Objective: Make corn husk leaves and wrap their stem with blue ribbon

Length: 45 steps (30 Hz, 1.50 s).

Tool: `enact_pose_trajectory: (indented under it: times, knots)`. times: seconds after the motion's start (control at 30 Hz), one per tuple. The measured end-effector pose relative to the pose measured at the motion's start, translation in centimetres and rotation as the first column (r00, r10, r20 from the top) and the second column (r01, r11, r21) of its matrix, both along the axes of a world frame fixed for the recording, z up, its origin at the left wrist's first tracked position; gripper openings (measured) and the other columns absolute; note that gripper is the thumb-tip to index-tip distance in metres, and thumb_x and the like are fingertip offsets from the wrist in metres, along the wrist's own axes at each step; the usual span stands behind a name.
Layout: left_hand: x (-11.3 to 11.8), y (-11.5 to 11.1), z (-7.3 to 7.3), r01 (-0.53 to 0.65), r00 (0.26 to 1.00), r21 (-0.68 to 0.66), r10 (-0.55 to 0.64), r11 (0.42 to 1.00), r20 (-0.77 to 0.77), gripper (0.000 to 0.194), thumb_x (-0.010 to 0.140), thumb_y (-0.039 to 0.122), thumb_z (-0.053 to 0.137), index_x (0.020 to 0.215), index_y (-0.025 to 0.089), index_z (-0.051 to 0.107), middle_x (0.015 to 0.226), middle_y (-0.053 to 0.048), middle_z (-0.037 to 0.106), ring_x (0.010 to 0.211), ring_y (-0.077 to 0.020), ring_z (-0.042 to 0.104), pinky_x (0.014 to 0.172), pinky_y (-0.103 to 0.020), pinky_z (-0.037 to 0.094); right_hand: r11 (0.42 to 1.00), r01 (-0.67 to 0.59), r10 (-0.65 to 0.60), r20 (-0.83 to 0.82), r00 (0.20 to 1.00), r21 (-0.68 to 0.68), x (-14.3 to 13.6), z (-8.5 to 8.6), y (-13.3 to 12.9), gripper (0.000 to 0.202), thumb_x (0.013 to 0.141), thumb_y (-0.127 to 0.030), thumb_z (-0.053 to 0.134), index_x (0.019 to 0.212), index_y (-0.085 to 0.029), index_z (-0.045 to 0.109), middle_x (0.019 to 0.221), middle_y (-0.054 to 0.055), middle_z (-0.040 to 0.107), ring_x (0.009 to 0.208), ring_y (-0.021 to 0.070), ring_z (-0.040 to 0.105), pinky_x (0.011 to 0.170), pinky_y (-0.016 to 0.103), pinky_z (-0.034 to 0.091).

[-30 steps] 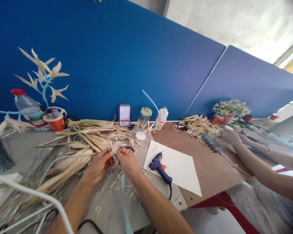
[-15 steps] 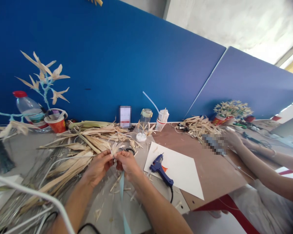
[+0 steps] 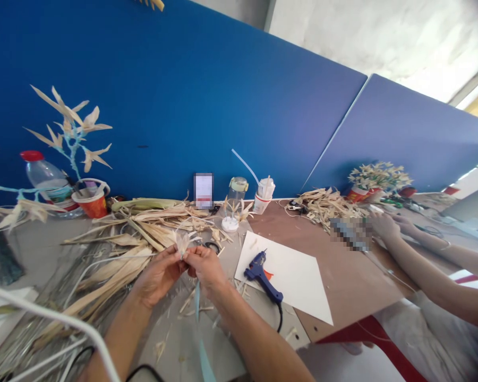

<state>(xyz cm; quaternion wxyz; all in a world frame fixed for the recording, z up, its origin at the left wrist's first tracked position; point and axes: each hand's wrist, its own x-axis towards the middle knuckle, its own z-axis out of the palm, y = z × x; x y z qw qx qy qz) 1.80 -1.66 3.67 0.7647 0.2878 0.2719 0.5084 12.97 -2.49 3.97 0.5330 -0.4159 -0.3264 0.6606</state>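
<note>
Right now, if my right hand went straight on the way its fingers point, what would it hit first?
Most likely your left hand. The right hand points leftward towards it, both at the base of the pale flower; depth there is hard to judge.

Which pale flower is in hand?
The flower pinched between the left hand and right hand; the others are on the blue branches, around the white base, or at the far-right red cups.

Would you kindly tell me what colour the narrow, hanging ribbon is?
The ribbon is pale blue, clearest in the head view.
</note>
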Motion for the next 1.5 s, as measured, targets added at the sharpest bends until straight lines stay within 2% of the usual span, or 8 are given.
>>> enact_pose_trajectory:
  times: [0.3,0.5,0.73,0.93,1.1,1.3,1.4,1.5]
  knots:
    - [-0.4,0.0,-0.3,0.042,0.997,0.001,-0.042,0.999,-0.06,0.024,0.069,0.014,0.073,0.093,0.011,0.072,0.077,-0.006,0.069,0.062,-0.0115,0.059,0.06,-0.023,0.049,0.998,-0.057,0.057,-0.003,0.998,0.023,0.4,0.1,0.1,0.026,0.056,-0.033,0.069,0.053,-0.018,0.049,0.04,-0.008,0.044,0.035,0.0034,0.029,0.039,0.021,0.014]
    - [-0.8,0.1,-0.7,0.047,0.997,-0.018,-0.048,0.999,-0.064,0.027,0.061,0.017,0.08,0.087,0.012,0.074,0.078,-0.007,0.071,0.068,-0.0146,0.063,0.064,-0.025,0.051,0.995,-0.088,0.088,0.015,0.996,0.036,0.6,0.2,0.1,0.031,0.055,-0.038,0.073,0.056,-0.018,0.05,0.04,-0.009,0.042,0.035,0.0036,0.026,0.04,0.021,0.014]
    - [-0.9,0.4,-0.8,0.022,0.997,-0.101,-0.029,0.995,-0.068,0.024,0.055,0.013,0.083,0.077,0.013,0.073,0.072,-0.005,0.071,0.066,-0.0133,0.063,0.065,-0.023,0.052,0.999,-0.045,0.045,0.129,0.991,-0.005,0.7,0.3,0.1,0.021,0.059,-0.026,0.071,0.058,-0.018,0.051,0.044,-0.008,0.044,0.04,0.0058,0.033,0.042,0.02,0.022]
    - [-0.6,0.5,-0.9,0.027,0.989,-0.097,-0.04,0.995,-0.141,0.021,0.059,0.01,0.08,0.079,0.011,0.072,0.074,-0.006,0.07,0.066,-0.012,0.061,0.064,-0.021,0.05,0.999,-0.036,0.044,0.266,0.963,-0.035,1.0,0.7,0.1,0.013,0.064,-0.014,0.06,0.057,-0.018,0.05,0.042,-0.009,0.041,0.041,0.0064,0.037,0.043,0.019,0.026]
    - [-0.6,0.4,-1.2,0.0,0.977,-0.056,-0.012,0.998,-0.212,0.017,0.062,0.012,0.078,0.077,0.012,0.071,0.068,-0.003,0.066,0.06,-0.0105,0.057,0.06,-0.021,0.046,0.999,-0.05,0.05,0.284,0.958,-0.007,1.3,-0.3,0.6,0.013,0.065,-0.014,0.059,0.056,-0.019,0.051,0.043,-0.008,0.042,0.041,0.0066,0.037,0.045,0.02,0.029]
    - [-0.6,0.6,-1.7,-0.024,0.941,-0.032,0.012,0.999,-0.338,0.016,0.064,0.015,0.077,0.079,0.011,0.071,0.075,-0.006,0.068,0.066,-0.0132,0.059,0.063,-0.023,0.046,0.993,-0.023,-0.039,0.495,0.868,0.119,1.5,-1.4,0.8,0.009,0.065,-0.012,0.056,0.059,-0.018,0.055,0.051,-0.006,0.049,0.05,0.0086,0.042,0.049,0.021,0.03]
    - [-0.7,0.8,-1.9,-0.079,0.945,-0.043,0.061,0.996,-0.323,0.016,0.066,0.013,0.075,0.081,0.013,0.071,0.074,-0.005,0.068,0.065,-0.0125,0.06,0.062,-0.022,0.048,0.989,-0.028,-0.054,0.535,0.843,0.143,1.9,-1.4,0.9,0.009,0.066,-0.013,0.058,0.059,-0.018,0.056,0.054,-0.005,0.051,0.054,0.0093,0.045,0.052,0.021,0.03]
    - [-1.1,1.0,-1.8,-0.109,0.965,-0.082,0.085,0.991,-0.248,0.017,0.066,0.007,0.073,0.082,0.013,0.071,0.069,-0.003,0.066,0.059,-0.0106,0.059,0.057,-0.021,0.049,0.994,-0.067,0.013,0.497,0.868,0.091,2.5,-1.4,1.1,0.007,0.066,-0.016,0.061,0.061,-0.018,0.056,0.05,-0.007,0.047,0.05,0.008,0.041,0.05,0.021,0.028]
